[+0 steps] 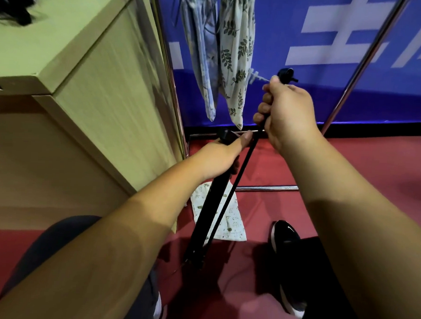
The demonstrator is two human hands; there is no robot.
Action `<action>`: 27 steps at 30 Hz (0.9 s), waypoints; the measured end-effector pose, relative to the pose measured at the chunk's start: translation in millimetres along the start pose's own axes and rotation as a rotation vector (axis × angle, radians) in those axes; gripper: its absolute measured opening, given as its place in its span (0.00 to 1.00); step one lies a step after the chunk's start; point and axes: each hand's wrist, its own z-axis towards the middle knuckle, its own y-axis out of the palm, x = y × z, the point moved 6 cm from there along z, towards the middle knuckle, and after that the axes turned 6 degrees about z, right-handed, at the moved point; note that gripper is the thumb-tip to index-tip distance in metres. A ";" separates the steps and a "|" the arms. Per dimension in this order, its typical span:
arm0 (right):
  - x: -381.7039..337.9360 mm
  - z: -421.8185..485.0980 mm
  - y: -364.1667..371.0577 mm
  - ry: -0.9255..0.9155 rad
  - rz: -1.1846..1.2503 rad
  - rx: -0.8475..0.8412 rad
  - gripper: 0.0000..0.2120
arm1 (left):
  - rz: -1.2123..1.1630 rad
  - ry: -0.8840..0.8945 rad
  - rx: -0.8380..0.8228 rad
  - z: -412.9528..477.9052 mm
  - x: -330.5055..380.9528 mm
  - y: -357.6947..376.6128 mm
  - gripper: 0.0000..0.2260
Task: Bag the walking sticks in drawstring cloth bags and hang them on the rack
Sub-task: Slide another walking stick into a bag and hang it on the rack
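Grip: left hand and right hand each clench a walking stick section.
Risk: a slip could swing it into the hung bags at twelve o'clock.

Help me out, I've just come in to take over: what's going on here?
A person is handling a black walking stick whose two sections meet low down in a V. The left hand grips the thicker section, and the right hand grips the thinner one near its top. A printed cloth bag lies on the floor beneath, not yet used. Two hanging bags are on the rack.
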 end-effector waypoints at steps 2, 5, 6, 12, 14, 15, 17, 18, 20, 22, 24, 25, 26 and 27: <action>-0.4 0.5 -0.8 -0.003 0.008 -0.001 0.12 | 0.040 -0.003 -0.024 -3.7 3.5 2.5 0.28; -2.9 2.8 -3.1 -0.012 0.020 0.010 0.12 | 0.047 0.005 -0.039 -6.9 10.0 3.3 0.27; -3.4 3.4 -3.5 -0.011 0.024 0.016 0.12 | 0.040 0.001 -0.048 -4.5 9.2 5.0 0.31; 1.7 4.6 -1.9 0.003 0.018 -0.001 0.12 | 0.009 0.112 -0.062 6.0 9.8 14.2 0.39; 2.0 4.1 -1.9 0.001 0.001 -0.015 0.12 | 0.014 0.117 -0.053 12.9 6.9 17.4 0.39; 2.4 4.5 -2.1 -0.001 -0.008 -0.021 0.12 | 0.010 0.118 -0.050 15.0 6.0 18.6 0.39; 3.0 5.3 -2.8 0.001 -0.012 -0.024 0.12 | 0.007 0.142 -0.053 15.7 6.4 20.2 0.33; 3.1 5.6 -3.3 0.005 -0.009 -0.023 0.12 | 0.006 0.160 -0.051 14.8 7.2 20.7 0.26; 2.6 6.2 -4.1 0.015 -0.003 -0.022 0.12 | -0.013 0.190 -0.055 15.8 7.2 21.0 0.18; 0.6 5.8 -4.6 0.019 0.001 -0.025 0.12 | -0.027 0.203 -0.042 16.2 8.8 20.3 0.12; -0.3 5.3 -5.8 0.022 -0.002 -0.023 0.12 | -0.042 0.207 -0.021 17.4 10.6 20.0 0.09; -0.5 5.3 -7.1 0.024 -0.004 -0.018 0.12 | -0.074 0.218 -0.013 19.2 11.2 21.1 0.08; -0.3 4.8 -7.5 0.025 -0.006 -0.016 0.12 | -0.106 0.232 -0.003 18.7 12.5 20.7 0.06; 0.2 5.1 -8.5 0.026 -0.007 -0.013 0.12 | -0.129 0.253 -0.003 17.5 14.8 21.1 0.05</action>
